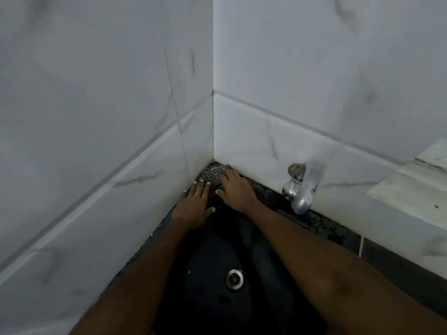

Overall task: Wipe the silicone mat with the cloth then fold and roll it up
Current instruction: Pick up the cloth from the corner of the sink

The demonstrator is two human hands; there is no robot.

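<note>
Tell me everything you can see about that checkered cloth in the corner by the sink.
The small black-and-white checkered cloth looks like woven fabric, bunched rather than spread flat. It lies in the far corner where the two pale marble-look tiled walls meet, on the dark ledge behind the black sink basin. The right hand lies flat with its fingers on the cloth, and the left hand touches its near edge with its fingertips. Part of it is hidden under the fingers.

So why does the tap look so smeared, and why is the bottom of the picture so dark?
Head view: the tap is streaked by blur, with glare on its chrome; the black sink swallows the dim light, so only the drain glints. The wide lens bends the wall tiles. Both hands, left hand and right hand, stay fairly sharp on the checked cloth.
</note>
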